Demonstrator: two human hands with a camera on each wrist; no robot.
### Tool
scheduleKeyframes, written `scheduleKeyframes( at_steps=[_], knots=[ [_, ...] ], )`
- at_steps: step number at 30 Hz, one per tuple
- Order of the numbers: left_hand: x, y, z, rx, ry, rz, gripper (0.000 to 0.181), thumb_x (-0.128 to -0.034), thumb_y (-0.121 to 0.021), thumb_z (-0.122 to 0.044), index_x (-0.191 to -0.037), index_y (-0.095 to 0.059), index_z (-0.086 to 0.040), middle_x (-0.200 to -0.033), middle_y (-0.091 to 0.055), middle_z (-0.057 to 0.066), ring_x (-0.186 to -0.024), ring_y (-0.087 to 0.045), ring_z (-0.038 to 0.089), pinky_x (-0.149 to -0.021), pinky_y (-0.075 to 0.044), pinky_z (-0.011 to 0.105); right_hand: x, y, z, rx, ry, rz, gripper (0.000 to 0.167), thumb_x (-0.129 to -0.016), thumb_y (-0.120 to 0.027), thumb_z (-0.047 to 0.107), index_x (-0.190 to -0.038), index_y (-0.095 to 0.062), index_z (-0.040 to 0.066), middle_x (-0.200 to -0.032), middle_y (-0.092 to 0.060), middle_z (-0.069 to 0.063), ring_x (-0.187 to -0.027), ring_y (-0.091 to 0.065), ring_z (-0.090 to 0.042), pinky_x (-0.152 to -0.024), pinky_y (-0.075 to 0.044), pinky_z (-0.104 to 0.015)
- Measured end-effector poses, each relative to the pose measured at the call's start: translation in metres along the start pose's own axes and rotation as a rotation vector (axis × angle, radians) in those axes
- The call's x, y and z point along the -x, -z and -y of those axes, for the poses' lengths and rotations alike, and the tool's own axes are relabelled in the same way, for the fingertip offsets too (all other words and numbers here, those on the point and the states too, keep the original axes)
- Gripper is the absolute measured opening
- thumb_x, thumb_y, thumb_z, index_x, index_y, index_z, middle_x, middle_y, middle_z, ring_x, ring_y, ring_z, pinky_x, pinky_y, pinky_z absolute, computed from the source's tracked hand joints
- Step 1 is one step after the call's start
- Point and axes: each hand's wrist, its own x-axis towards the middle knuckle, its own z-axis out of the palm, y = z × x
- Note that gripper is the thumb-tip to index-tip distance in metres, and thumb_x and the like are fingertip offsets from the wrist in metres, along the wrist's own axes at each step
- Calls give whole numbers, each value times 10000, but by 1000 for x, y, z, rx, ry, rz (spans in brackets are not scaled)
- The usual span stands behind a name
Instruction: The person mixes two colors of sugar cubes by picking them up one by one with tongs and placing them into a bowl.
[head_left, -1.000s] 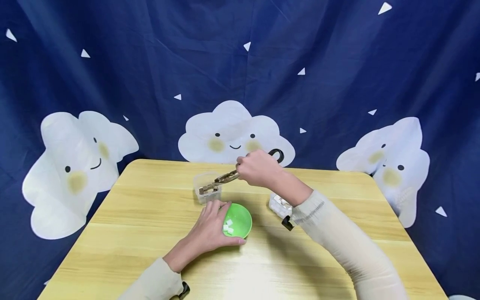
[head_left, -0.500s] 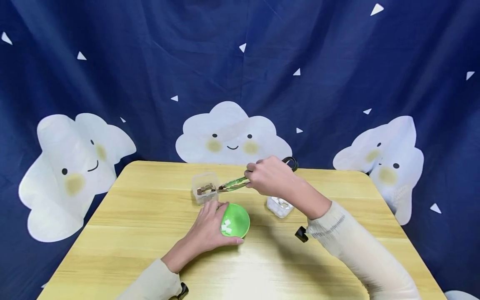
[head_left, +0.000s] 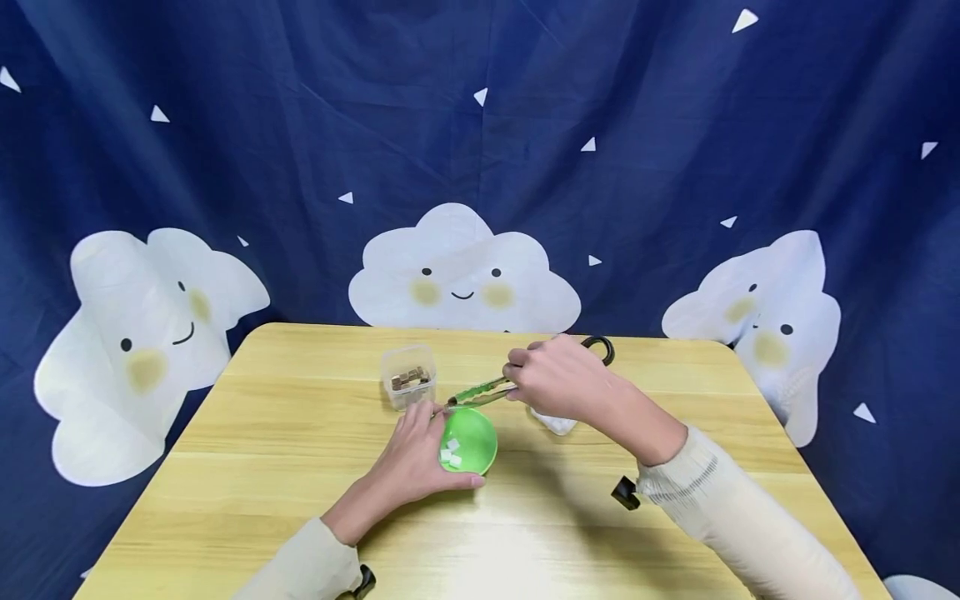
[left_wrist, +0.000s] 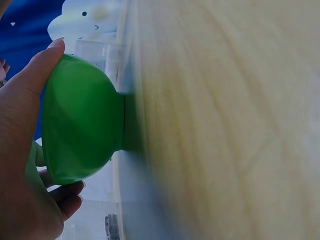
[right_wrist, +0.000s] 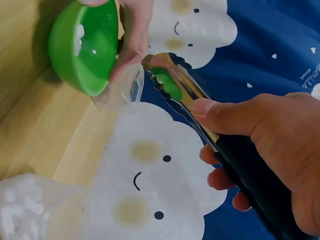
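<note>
A green bowl (head_left: 480, 433) with several white cubes (head_left: 451, 457) at its left side stands on the table; my left hand (head_left: 416, 458) curls round its rim, thumb at the front. In the left wrist view the bowl (left_wrist: 82, 120) sits between thumb and fingers. My right hand (head_left: 558, 379) grips metal tongs (head_left: 483, 393) with black handles, their tips over the bowl's back edge. The right wrist view shows the tongs' scalloped tips (right_wrist: 167, 77) close together; a small brown piece (right_wrist: 148, 61) appears at their end, and the right hand (right_wrist: 275, 145) wraps the handles.
Behind the left hand, a clear box (head_left: 408, 392) holds several brown cubes (head_left: 410, 379). Partly under the right hand stands a second clear box (head_left: 555, 423) with white pieces. A blue curtain (head_left: 300, 125) with clouds hangs beyond the table's back edge.
The right hand has drawn the tongs from the brown cubes' box, toward the right and nearer, to the bowl's back edge. The left hand keeps its hold on the bowl.
</note>
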Motion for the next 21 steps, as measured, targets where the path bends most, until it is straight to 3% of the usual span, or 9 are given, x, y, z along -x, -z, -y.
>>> scheduleKeyframes(
  at_steps=[21],
  knots=[
    [0, 1, 0, 10, 1, 20, 1206, -620, -759, -859, -1500, -515, -71, -1353, -512, 128, -1197, -467, 283, -1035, -435, 503, 20, 0, 8, -31, 18, 40, 310, -879, -782, 451, -738, -653, 206, -686, -571, 75, -533, -523, -115, -437, -344, -263]
  ],
)
